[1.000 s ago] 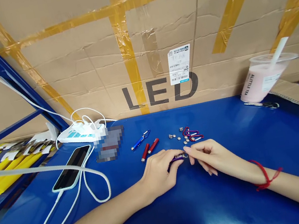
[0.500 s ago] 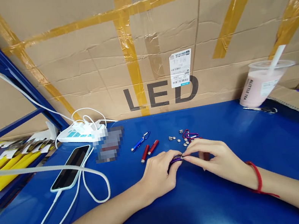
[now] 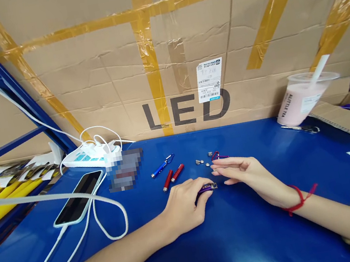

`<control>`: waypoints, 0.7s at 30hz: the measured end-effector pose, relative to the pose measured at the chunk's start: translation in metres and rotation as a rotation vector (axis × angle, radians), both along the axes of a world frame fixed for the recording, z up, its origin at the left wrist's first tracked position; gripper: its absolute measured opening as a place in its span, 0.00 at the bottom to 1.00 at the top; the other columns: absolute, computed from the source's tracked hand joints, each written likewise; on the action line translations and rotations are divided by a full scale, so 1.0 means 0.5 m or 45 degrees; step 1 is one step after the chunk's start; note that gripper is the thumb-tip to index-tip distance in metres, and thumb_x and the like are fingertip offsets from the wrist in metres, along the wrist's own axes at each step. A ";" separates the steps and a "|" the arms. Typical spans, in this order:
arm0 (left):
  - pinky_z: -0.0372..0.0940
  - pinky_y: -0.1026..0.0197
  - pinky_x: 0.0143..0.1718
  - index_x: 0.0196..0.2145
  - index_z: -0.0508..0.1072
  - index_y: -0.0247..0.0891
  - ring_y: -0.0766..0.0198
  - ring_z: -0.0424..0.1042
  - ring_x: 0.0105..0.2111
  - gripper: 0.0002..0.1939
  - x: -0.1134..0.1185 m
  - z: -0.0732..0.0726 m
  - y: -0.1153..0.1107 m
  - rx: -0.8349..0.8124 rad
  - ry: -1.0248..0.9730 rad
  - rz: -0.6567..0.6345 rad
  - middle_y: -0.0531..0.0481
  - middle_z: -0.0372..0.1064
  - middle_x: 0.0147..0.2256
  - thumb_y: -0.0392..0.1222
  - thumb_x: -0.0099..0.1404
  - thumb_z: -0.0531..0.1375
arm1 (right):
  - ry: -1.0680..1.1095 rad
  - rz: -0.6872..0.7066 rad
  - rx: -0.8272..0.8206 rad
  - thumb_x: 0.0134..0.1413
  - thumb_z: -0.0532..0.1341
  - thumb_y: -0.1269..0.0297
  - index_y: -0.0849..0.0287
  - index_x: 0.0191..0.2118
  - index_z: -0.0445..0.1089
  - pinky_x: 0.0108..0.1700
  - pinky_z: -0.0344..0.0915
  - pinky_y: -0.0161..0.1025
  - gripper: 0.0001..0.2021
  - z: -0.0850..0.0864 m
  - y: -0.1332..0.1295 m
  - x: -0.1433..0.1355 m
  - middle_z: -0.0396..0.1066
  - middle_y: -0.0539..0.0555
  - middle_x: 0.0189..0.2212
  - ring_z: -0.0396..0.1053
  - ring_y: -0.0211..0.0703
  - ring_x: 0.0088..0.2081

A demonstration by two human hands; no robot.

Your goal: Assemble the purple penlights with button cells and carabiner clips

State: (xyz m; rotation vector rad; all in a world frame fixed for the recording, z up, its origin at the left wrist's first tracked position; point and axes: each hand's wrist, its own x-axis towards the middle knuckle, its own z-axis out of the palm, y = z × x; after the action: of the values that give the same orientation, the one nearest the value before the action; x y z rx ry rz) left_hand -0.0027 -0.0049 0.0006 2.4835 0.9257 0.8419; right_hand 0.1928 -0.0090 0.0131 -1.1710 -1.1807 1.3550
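1. Plainly, the left hand (image 3: 183, 204) is the nearer one: its fingers are curled shut around a small purple torch (image 3: 206, 188), pressing it down on the blue surface (image 3: 247, 235).
2. The purple torch lies with its long axis running left to right; its silvery open end sticks out past the left fingertips and points toward the right hand (image 3: 248, 173).
3. The right hand rests just beyond that end, apart from it, fingers loosely open and stretched leftward, holding nothing that can be seen.
4. Just past the right fingertips, farther from the person, lie several button cells (image 3: 201, 162) and a red-and-purple clip (image 3: 216, 155), so the cells sit beyond and slightly left of the torch's open end.
5. Off to the left lie 2 red torches (image 3: 172, 177) and 1 blue torch (image 3: 161, 167), untouched.
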 end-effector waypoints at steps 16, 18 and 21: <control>0.65 0.62 0.37 0.40 0.68 0.39 0.63 0.71 0.35 0.08 0.002 -0.002 0.002 0.009 -0.016 -0.038 0.53 0.72 0.37 0.37 0.65 0.52 | 0.091 0.094 -0.181 0.41 0.69 0.64 0.56 0.40 0.74 0.36 0.71 0.28 0.16 -0.008 0.001 0.005 0.73 0.54 0.40 0.71 0.43 0.43; 0.65 0.62 0.37 0.40 0.68 0.40 0.63 0.71 0.35 0.08 0.002 -0.003 0.001 0.015 -0.010 -0.033 0.53 0.72 0.37 0.37 0.65 0.52 | 0.092 0.092 -0.181 0.41 0.69 0.64 0.57 0.40 0.74 0.36 0.71 0.29 0.16 -0.007 0.000 0.005 0.74 0.55 0.39 0.71 0.44 0.43; 0.65 0.62 0.37 0.40 0.68 0.40 0.62 0.71 0.35 0.08 0.002 -0.005 0.001 0.020 0.002 -0.012 0.53 0.72 0.37 0.37 0.65 0.52 | 0.089 0.088 -0.188 0.41 0.69 0.64 0.57 0.40 0.74 0.36 0.71 0.29 0.17 -0.006 0.000 0.005 0.74 0.55 0.39 0.71 0.44 0.42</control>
State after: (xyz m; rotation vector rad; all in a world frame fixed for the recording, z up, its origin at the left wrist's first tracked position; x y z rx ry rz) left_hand -0.0019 -0.0044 -0.0017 2.4999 0.9107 0.8475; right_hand 0.1951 -0.0091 0.0101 -1.1852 -1.0948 1.5446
